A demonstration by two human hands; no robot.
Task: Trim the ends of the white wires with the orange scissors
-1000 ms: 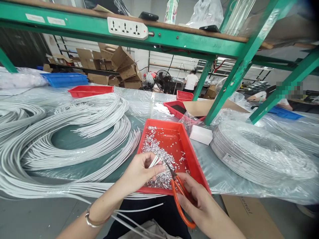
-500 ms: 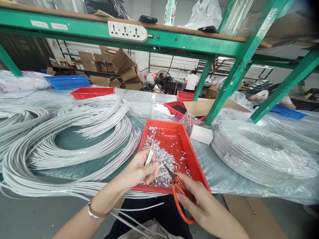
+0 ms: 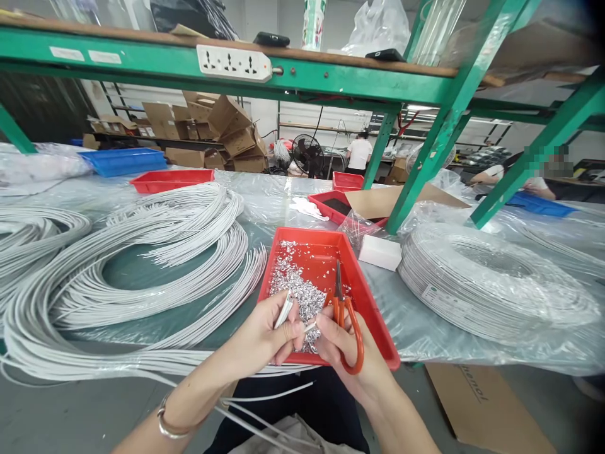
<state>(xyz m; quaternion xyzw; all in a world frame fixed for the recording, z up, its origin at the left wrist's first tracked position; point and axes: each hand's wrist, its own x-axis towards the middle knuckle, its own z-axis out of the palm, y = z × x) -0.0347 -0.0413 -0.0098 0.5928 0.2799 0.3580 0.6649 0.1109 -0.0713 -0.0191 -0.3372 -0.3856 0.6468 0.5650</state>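
My left hand is closed around a few white cables, whose cut ends stick up between the fingers. One thin cable end bridges from its fingertips to the pinched thumb and finger of my right hand. Orange-handled scissors are also held in that hand, their dark blades pointing up and away from the cable. Both hands are over the near end of a red tray, where shiny silver scraps lie scattered, mostly on the left side.
Big loops of white cable cover the bench on the left. A plastic-wrapped cable coil lies at right, near a small white box. A green shelf frame crosses above. Further back are red and blue trays.
The scissors have swung from the cable in my right hand, blades now upward. My right thumb and finger have come to the cable end at my left fingertips and pinch it.
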